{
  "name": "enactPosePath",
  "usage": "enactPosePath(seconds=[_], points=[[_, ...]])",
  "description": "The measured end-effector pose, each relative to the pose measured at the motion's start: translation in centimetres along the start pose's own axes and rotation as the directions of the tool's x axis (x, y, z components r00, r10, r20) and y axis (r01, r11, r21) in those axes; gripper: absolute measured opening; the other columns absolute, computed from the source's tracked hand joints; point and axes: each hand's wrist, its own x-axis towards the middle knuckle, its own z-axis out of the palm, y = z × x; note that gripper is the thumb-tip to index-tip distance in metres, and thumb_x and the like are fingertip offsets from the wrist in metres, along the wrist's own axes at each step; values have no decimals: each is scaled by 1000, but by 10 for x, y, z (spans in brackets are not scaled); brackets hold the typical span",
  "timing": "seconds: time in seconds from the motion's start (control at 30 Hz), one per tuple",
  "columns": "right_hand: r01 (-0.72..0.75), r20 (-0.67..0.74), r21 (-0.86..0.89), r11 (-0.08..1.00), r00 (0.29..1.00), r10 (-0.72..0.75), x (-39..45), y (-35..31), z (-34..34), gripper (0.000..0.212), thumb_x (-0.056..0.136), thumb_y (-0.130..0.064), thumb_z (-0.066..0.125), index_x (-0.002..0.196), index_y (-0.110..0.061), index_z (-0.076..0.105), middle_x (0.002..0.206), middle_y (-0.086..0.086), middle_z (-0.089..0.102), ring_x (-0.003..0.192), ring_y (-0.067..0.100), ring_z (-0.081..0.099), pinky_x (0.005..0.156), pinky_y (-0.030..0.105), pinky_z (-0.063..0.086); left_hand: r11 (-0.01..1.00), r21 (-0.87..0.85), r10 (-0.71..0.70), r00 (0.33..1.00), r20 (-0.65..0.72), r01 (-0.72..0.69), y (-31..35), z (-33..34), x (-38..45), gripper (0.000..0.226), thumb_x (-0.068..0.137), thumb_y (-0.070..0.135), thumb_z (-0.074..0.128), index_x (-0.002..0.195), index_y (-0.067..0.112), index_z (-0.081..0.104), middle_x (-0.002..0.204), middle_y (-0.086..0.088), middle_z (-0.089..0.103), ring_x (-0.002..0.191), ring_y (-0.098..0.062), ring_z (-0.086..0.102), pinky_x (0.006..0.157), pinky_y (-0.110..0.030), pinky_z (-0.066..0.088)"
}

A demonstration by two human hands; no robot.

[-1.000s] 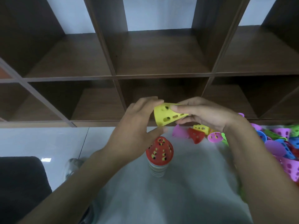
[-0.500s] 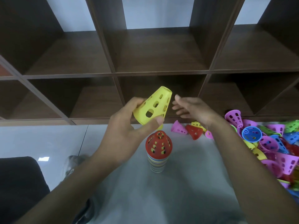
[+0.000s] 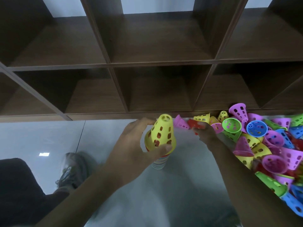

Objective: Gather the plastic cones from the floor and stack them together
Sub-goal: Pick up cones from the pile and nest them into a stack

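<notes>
My left hand (image 3: 139,145) grips a yellow perforated cone (image 3: 161,133) and holds it upright over the stack of cones (image 3: 159,160) on the floor, the stack's red top showing through its holes. The stack's striped lower rims show below my thumb. My right hand (image 3: 204,132) reaches to the right and pinches a red cone (image 3: 195,125) lying at the left edge of the pile of loose cones (image 3: 268,141). That pile holds pink, yellow, green, blue and red cones.
A dark wooden cubby shelf (image 3: 155,63) stands along the back, its base just behind the cones. My shoe (image 3: 73,169) rests on the glossy floor (image 3: 41,138) at the left, and my dark trouser leg fills the lower left corner.
My left hand took the yellow cone from the right hand, turned it upright and lowered it onto the stack. My right hand moved away to the pile and took hold of a red cone.
</notes>
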Motion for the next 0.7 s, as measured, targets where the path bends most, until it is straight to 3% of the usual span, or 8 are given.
enactPosePath(seconds=[0.1,0.2,0.3,0.43,0.6,0.7], points=[[-56,15,118,991,998,55,1,3,0,16,91,-15,69,103,-21,61,102,10,64,100,30,59,89,44,48,994,104,10,1000,21,-12,-2,3,-1,52,74,58,81,109,59,43,117,43,45,118,14,40,93,-2,33],[-109,-3,216,970,994,113,2,1,-2,8,93,-13,67,99,-18,64,103,10,65,102,31,61,92,47,50,993,118,-22,999,46,16,-7,6,-2,56,73,50,84,109,57,42,116,52,39,116,19,36,89,3,29],[-150,16,382,912,988,156,0,-9,-8,14,94,-9,65,108,-11,67,96,8,66,87,19,62,76,35,49,995,101,-6,999,51,1,-8,4,1,52,72,62,79,111,54,46,122,43,44,121,11,41,94,-2,33],[-152,121,487,860,987,106,-5,-28,-19,13,98,-15,59,106,-13,70,102,4,69,88,16,68,78,31,51,998,-60,12,1000,2,-12,2,-4,4,52,79,74,57,120,41,58,124,27,58,127,1,50,103,-26,44],[-143,317,636,759,944,-89,-28,-70,-29,31,100,-31,54,117,-9,68,114,7,73,97,14,72,76,25,56,976,-215,-47,991,-122,20,18,-16,12,37,89,58,58,113,31,66,112,26,67,114,7,59,96,-24,47],[-154,410,684,713,890,-200,-48,-103,-33,41,98,-39,51,120,-8,67,120,11,70,108,18,67,88,29,53,974,-225,-78,982,-171,39,18,-21,18,23,95,41,67,113,27,68,111,19,70,109,4,63,97,-32,52]])
